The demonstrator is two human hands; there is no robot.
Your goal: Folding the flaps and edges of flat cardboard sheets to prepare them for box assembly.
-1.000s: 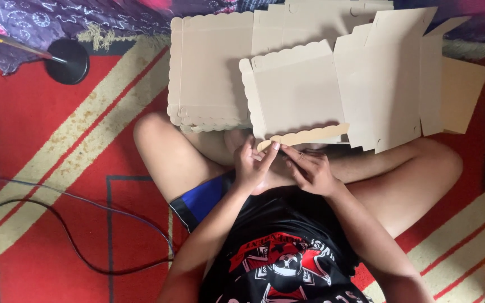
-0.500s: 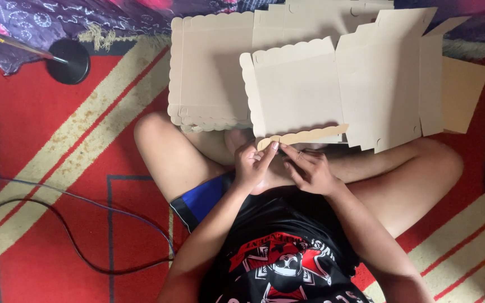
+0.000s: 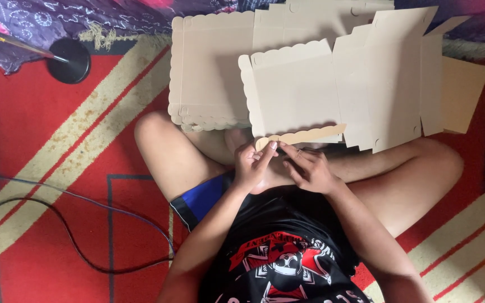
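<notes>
Head view: both hands' fingers (image 3: 269,150) on scalloped cardboard flap (image 3: 301,136).

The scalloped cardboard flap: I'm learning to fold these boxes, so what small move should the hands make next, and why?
Probably press the scalloped flap further over along its crease. The left hand pinches its rounded end with the fingertips, and the right hand rests just below its edge. The flap is only partly bent from the cardboard box blank, which otherwise lies flat across the knees.
</notes>
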